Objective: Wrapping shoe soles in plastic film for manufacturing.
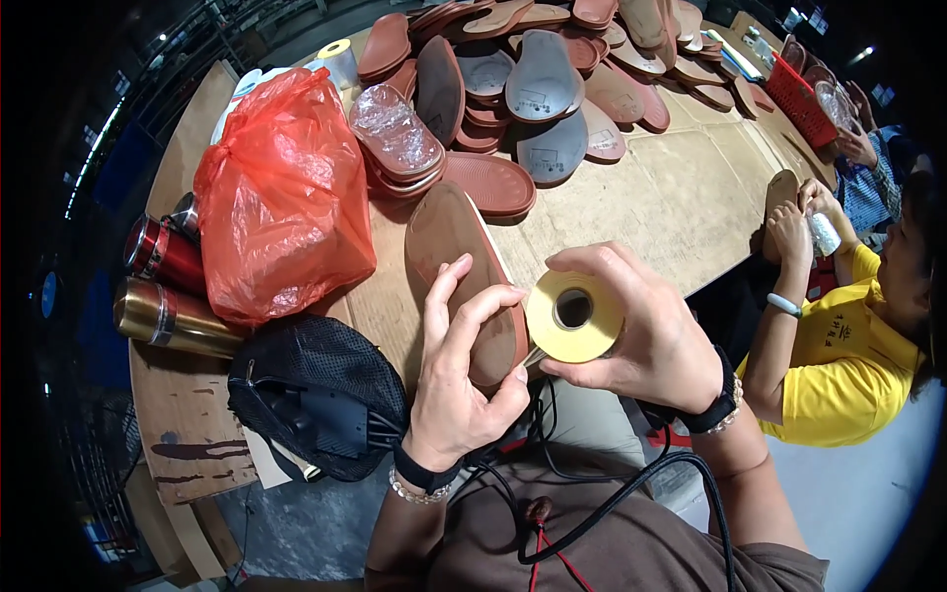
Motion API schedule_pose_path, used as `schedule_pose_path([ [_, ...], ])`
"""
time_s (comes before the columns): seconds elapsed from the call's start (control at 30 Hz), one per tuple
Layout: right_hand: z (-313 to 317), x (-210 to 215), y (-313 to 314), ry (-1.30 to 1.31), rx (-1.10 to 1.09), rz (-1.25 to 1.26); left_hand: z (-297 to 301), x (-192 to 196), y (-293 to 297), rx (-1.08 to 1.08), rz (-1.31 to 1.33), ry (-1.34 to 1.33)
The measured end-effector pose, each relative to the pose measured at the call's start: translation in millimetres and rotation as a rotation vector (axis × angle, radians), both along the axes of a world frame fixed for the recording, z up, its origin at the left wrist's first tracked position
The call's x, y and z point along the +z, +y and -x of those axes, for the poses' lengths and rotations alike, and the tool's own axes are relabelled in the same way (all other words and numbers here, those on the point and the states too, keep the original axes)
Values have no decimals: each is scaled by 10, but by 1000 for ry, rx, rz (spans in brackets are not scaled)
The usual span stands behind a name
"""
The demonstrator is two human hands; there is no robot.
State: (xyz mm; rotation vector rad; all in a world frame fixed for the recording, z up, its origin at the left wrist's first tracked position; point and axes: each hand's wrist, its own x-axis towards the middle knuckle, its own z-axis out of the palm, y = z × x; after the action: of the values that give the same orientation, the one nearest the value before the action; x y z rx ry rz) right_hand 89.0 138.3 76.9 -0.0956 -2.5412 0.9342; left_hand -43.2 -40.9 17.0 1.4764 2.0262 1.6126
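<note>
Both hands' curled fingers [472, 314] grip a brown sole [459, 259] and yellow tape roll [574, 316].

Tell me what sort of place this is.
Probably a shoe-making workshop: a heap of brown shoe soles covers the worktable, the left hand holds a sole, and the right hand holds a yellow tape roll.

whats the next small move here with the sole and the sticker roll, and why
Probably peel the roll's free end onto the sole. The right hand holds the yellow label roll against the edge of the brown sole, and the left hand pins that sole, thumb near the roll's loose end.
</note>
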Motion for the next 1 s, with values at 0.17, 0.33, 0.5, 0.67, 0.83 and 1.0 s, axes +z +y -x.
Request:
schedule_pose_path([
  [0.17, 10, -19, -26, 91, -89, -55, 5, -29, -14, -11, -4, -24],
  [0.33, 46, -2, -79, 64, -217, -110, -3, -44, -8, 8, -14, -15],
  [0.5, 67, -19, -89, 92, -216, -128, -3, -39, 3, -6, -8, 12],
  [0.67, 74, -15, -90, 73, -214, -145, -12, -34, -2, -6, -10, 6],
  [0.83, 83, -20, -96, 73, -213, -145, -18, -28, 4, -2, -8, 28],
  [1.0, 77, -9, -96, 75, -217, -155, -23, -35, 11, 11, -4, 23],
])
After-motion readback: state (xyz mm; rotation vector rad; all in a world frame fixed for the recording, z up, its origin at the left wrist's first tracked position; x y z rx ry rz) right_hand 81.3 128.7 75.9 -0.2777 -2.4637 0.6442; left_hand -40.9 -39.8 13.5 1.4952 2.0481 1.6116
